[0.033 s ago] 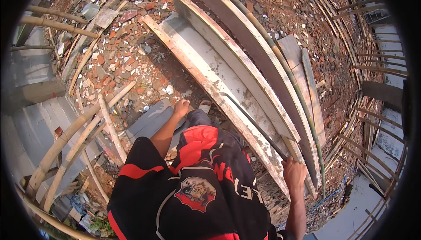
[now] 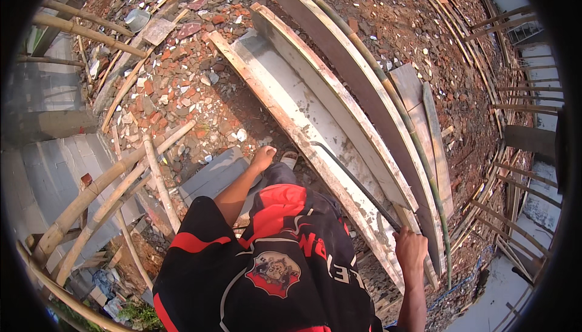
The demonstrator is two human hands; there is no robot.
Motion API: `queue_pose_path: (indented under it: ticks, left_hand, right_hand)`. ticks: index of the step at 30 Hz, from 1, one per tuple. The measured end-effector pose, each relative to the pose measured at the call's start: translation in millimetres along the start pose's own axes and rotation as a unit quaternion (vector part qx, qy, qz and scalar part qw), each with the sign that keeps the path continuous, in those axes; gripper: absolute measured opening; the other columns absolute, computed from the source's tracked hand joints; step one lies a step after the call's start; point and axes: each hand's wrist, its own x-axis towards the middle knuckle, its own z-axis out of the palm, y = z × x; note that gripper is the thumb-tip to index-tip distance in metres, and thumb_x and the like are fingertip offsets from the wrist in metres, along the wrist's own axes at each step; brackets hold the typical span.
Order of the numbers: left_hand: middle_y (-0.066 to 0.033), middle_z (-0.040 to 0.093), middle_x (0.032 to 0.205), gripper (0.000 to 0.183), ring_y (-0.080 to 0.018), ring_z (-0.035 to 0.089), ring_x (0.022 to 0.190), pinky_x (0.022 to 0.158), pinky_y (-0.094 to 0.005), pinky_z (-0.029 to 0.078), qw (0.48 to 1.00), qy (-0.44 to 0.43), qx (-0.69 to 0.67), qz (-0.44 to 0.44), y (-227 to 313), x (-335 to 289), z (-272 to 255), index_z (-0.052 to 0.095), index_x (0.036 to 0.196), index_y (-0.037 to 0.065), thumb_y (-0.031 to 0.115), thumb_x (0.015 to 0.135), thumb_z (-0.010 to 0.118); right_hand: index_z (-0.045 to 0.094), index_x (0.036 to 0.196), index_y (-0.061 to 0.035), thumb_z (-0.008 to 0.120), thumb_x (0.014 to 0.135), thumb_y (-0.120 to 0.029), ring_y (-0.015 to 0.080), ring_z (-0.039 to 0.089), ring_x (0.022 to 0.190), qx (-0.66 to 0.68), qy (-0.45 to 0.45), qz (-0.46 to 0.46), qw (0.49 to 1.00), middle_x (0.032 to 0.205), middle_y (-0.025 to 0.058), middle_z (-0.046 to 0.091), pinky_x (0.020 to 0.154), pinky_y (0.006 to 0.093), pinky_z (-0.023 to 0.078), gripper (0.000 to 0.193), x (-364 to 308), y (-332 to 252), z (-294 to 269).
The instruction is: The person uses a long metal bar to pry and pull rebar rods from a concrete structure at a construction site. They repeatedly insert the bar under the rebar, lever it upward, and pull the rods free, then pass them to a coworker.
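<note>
Right hand fingers wrapped round thin dark metal rod; left hand loosely curled, holding nothing, over brick rubble.

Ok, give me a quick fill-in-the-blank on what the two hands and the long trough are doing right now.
1. The right hand grips a thin dark ____ that lies along the trough.
2. The left hand hangs ____, holding nothing.
3. The ground left of the trough is covered with broken ____ rubble.
4. Lengths of ____ poles lie at the lower left.

Missing words: rod; empty; brick; bamboo
</note>
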Motion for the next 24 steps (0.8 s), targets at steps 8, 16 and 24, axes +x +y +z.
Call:
queue_pose_path:
  ticks: [8,16,24]
  left_hand:
    - [-0.0136,0.068,0.1,0.031,-0.025,0.064,0.097,0.085,-0.0357,0.048,0.966,-0.056,0.003,0.251,147,-18,-10,0.064,0.105,0.005,0.032,0.089,0.059]
    - [-0.0096,0.068,0.097,0.034,-0.0224,0.065,0.088,0.077,-0.0345,0.05,0.991,0.055,-0.085,0.088,88,-54,-45,0.064,0.105,0.004,0.034,0.09,0.058]
    - [-0.0047,0.062,0.107,0.037,-0.0205,0.061,0.086,0.076,-0.0403,0.048,0.941,0.121,-0.256,-0.183,-5,-104,-75,0.056,0.116,0.01,0.039,0.094,0.051]
  right_hand:
    - [0.06,0.07,-0.0092,0.068,0.078,-0.032,0.0233,0.066,0.057,-0.125,0.124,-0.07,0.982,0.061,0.0071,0.064,0.055,0.0336,0.049,0.026,-10,27,-71]
    - [0.061,0.07,-0.0086,0.06,0.077,-0.015,0.0222,0.065,0.055,-0.119,0.158,-0.176,0.964,0.057,0.0076,0.063,0.049,0.0353,0.047,0.01,17,2,-78]
    - [0.067,0.059,-0.0093,0.06,0.07,-0.012,0.0225,0.066,0.054,-0.085,0.19,-0.193,0.959,0.057,0.0087,0.064,0.047,0.0337,0.047,0.013,30,-22,-63]
